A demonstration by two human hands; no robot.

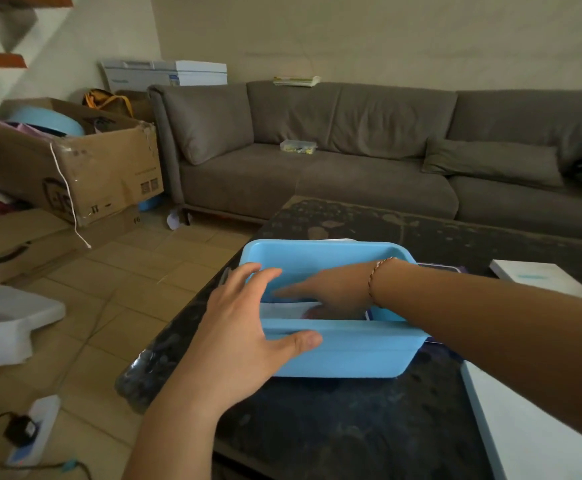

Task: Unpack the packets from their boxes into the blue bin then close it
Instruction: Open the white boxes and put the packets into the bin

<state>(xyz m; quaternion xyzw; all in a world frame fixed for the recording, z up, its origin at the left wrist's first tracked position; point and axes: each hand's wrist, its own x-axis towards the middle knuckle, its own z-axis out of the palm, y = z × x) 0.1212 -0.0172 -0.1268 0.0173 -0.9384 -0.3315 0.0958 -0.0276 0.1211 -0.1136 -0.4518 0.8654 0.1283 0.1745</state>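
The blue bin [345, 355] stands open on the dark table [334, 427]. My left hand [244, 327] rests against the bin's left corner, fingers spread over the rim and thumb along the near wall. My right hand [320, 291] reaches down inside the bin with straight fingers, pressing on white and purple packets [284, 310] lying at the bottom. A white box [539, 277] lies on the table to the right of the bin. A purple item [445, 269] peeks out just behind my right forearm.
A large white flat piece [532, 431] lies at the table's near right. A grey sofa [352, 168] runs behind the table. Cardboard boxes [71, 161] and white foam [5, 323] sit on the tiled floor to the left, with a power strip [33, 431] nearby.
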